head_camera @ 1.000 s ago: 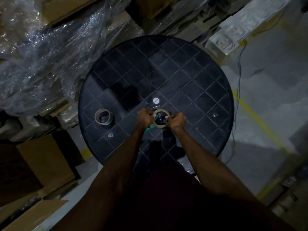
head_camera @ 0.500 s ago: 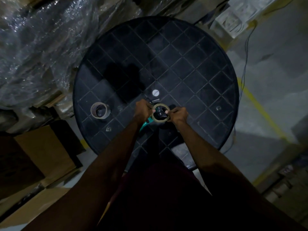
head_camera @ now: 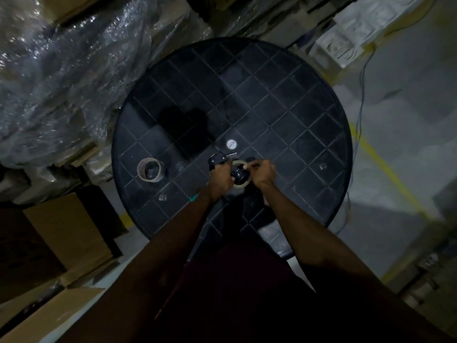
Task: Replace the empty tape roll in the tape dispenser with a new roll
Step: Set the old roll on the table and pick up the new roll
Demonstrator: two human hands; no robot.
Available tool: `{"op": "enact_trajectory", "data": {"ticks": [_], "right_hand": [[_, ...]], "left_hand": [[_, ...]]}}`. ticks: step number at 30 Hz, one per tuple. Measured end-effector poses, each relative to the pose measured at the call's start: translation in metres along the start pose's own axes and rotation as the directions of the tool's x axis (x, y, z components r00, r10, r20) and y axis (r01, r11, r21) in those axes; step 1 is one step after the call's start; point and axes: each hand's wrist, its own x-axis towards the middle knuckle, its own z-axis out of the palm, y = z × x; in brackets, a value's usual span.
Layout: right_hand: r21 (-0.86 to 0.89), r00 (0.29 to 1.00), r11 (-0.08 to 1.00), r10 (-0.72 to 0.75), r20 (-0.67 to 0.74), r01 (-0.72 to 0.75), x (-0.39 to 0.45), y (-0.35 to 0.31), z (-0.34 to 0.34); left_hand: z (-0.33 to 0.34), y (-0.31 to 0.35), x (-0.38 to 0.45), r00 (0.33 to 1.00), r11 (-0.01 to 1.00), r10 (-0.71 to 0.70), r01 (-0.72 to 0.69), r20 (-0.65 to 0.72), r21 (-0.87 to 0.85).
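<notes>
A black tape dispenser (head_camera: pixel 217 159) with a teal handle end (head_camera: pixel 194 198) is held over the near part of a round black table (head_camera: pixel 296 100). My left hand (head_camera: pixel 220 178) is shut around the dispenser. A thin tan roll ring (head_camera: pixel 241 185) sits around the dispenser's black hub (head_camera: pixel 238 173). My right hand (head_camera: pixel 262 172) pinches that ring at its right side. A second, thicker tape roll (head_camera: pixel 149 169) stands on the table to the left, apart from both hands.
A small white disc (head_camera: pixel 231 144) lies at the table's centre. Plastic-wrapped goods (head_camera: pixel 61 78) crowd the left side. Cardboard boxes (head_camera: pixel 61 233) stand at lower left. A cable (head_camera: pixel 361 115) and a yellow floor line (head_camera: pixel 385 169) run along the concrete floor on the right.
The camera view has shifted, so the table sits further right in frame. Both hands keep their grip on the dispenser and ring, with the ring tilted a little more toward me.
</notes>
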Motion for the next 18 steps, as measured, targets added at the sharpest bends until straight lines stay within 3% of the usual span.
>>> {"op": "enact_trajectory", "data": {"ticks": [6, 9, 14, 18], "right_hand": [[-0.017, 0.966, 0.979, -0.197, 0.170, 0.202, -0.014, 0.027, 0.001], [0.010, 0.932, 0.952, -0.301, 0.202, 0.306, -0.018, 0.040, 0.000], [-0.028, 0.938, 0.954, -0.289, 0.194, 0.299, -0.019, 0.036, -0.002], [-0.098, 0.975, 0.975, -0.185, 0.124, 0.197, -0.027, 0.038, 0.011]], "left_hand": [[-0.007, -0.005, -0.007, 0.988, 0.988, 0.145, -0.142, 0.061, -0.052], [-0.008, -0.004, -0.006, 0.981, 0.983, 0.175, -0.178, 0.079, 0.038], [-0.005, -0.005, 0.002, 0.966, 0.955, 0.174, -0.212, 0.189, 0.207], [-0.011, -0.001, 0.000, 0.945, 0.909, 0.226, -0.292, 0.238, 0.299]]}}
